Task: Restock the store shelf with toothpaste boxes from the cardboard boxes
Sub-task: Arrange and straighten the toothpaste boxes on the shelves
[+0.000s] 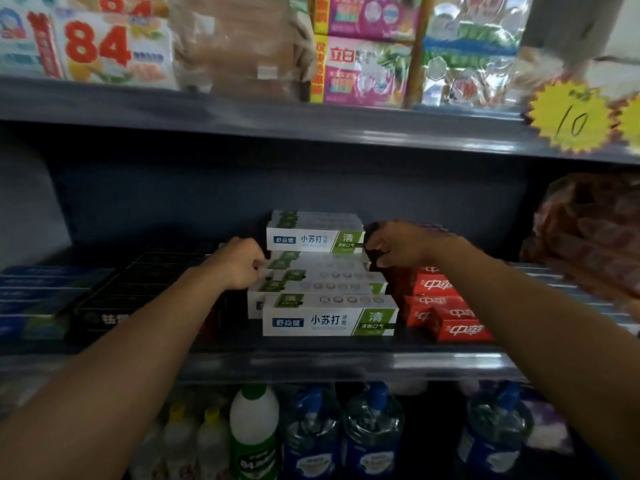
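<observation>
White-and-green toothpaste boxes [329, 320] lie in a row on the middle shelf [346, 365], with more stacked at the back [313, 233]. My left hand [242, 265] has its fingers curled on the left end of a box in the rear of the stack. My right hand [398, 245] pinches the right end of the same stack, just under the top box. Exactly which box both hands hold is partly hidden. Red toothpaste boxes [446, 313] lie to the right and black ones [138, 292] to the left.
Blue boxes [31, 299] fill the shelf's far left, and a red-patterned bag [588, 237] crowds the right. The upper shelf holds packaged goods and a yellow price tag [571, 116]. Bleach bottles [254, 434] and blue jugs [372, 431] stand below.
</observation>
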Available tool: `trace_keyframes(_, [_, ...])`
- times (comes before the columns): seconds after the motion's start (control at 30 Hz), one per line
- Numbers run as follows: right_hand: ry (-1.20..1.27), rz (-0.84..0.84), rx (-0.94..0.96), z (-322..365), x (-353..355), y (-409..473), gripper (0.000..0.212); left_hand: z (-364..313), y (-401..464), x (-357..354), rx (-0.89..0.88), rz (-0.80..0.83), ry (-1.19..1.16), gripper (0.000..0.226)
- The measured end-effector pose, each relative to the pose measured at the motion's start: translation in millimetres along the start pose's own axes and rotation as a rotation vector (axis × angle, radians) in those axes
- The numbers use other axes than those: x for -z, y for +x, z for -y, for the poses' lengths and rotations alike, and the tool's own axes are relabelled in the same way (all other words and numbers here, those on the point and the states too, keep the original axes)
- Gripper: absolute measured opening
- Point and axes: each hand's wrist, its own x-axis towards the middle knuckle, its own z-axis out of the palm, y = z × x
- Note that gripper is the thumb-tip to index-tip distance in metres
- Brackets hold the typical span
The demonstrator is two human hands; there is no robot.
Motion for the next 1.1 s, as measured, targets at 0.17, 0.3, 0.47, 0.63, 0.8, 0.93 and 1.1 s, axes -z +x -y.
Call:
trace_keyframes(0.17, [-0.07,0.018,-0.083,-8,-14,6,0.033,9,23,-5,0.021,-0.013,-0.019,0.011])
trace_keyframes(0.3, [-0.061,0.042,-0.139,-13,-29,23,0.035,21,43,-10,0.083,-0.002,-0.033,0.034])
trace_keyframes(0.47, [-0.041,0.054,-0.167,-21,-42,42,0.043,26,60,-17,0.077,0.025,-0.034,0.013])
trace_keyframes(0.63, [-0.031,0.071,-0.184,-29,-50,51,0.047,23,72,-28,0.064,0.026,-0.047,0.015])
trace_keyframes(0.8, [-0.054,0.068,-0.173,-32,-57,55,0.046,13,73,-31,0.055,-0.007,-0.044,0.02])
trace_keyframes(0.93, [-0.064,0.045,-0.153,-30,-59,55,0.044,10,73,-32,0.059,-0.018,-0.02,0.02])
trace_keyframes(1.1, [-0.048,0.021,-0.141,-28,-60,55,0.04,11,77,-38,0.035,-0.055,-0.043,0.016])
